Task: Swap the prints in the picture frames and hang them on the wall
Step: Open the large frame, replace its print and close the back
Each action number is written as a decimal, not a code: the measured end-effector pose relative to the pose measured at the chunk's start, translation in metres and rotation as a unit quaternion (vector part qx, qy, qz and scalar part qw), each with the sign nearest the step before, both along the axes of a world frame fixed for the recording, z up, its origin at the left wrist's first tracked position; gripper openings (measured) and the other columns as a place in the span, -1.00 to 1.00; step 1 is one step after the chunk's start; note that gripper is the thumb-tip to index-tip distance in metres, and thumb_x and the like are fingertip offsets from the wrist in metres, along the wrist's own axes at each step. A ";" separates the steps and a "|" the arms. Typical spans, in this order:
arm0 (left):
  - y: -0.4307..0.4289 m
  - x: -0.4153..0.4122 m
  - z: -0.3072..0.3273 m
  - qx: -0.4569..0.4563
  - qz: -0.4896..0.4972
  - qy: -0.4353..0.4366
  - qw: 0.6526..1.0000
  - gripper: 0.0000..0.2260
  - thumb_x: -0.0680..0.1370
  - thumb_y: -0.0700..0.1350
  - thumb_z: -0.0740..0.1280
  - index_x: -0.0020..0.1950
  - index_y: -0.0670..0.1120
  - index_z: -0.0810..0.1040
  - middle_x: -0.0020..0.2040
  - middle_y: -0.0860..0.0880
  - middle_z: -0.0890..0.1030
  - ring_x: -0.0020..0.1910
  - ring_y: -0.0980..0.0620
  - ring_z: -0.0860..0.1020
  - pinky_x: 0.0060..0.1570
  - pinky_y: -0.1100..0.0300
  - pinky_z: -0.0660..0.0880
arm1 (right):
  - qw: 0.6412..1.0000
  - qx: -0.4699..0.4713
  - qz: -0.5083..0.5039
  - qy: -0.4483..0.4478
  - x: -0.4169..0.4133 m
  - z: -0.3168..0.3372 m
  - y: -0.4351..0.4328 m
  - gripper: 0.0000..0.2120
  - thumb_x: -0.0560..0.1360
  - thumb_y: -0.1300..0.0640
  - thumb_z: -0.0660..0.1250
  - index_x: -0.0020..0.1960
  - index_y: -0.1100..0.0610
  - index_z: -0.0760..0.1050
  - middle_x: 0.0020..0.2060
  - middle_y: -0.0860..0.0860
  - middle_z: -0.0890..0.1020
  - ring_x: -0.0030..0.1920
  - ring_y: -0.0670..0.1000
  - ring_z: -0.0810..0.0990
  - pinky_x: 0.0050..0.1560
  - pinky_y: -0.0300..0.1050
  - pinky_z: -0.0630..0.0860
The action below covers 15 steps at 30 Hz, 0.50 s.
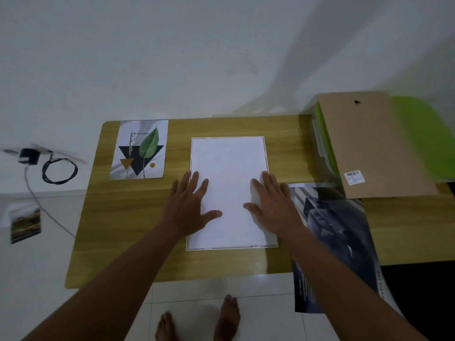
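Frame (266,153): thin white rim, centre of wooden table (172,257), white sheet (229,168) laid inside.
Hands: left hand (189,205) and right hand (273,205) flat on sheet, fingers spread, gripping nothing.
Risk: uneven pressing could skew or crease the sheet.
Prints: leaf print (139,148) at ten o'clock; glossy dark print (334,232) at four o'clock, overhanging.

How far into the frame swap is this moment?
Early to midway. The brown backing board is off, and the leaf print and dark print lie loose. Left hand and right hand press a white sheet flat into the frame. Still left: closing it up and hanging.
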State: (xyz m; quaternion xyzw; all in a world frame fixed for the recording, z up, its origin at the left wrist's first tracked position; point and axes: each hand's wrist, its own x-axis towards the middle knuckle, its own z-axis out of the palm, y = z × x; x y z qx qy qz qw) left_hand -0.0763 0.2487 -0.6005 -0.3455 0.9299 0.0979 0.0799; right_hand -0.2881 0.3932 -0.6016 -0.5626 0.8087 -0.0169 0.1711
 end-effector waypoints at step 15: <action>-0.005 0.003 0.002 0.016 -0.013 0.011 1.000 -0.14 0.46 0.42 0.18 0.59 -0.06 0.06 0.59 -0.21 -0.02 0.57 -0.21 -0.05 0.48 -0.21 0.02 | 0.998 0.019 -0.002 -0.056 0.002 0.003 -0.001 -0.24 0.59 -0.29 0.09 0.62 0.05 -0.09 0.60 0.07 -0.16 0.58 0.06 -0.25 0.54 0.18 -0.19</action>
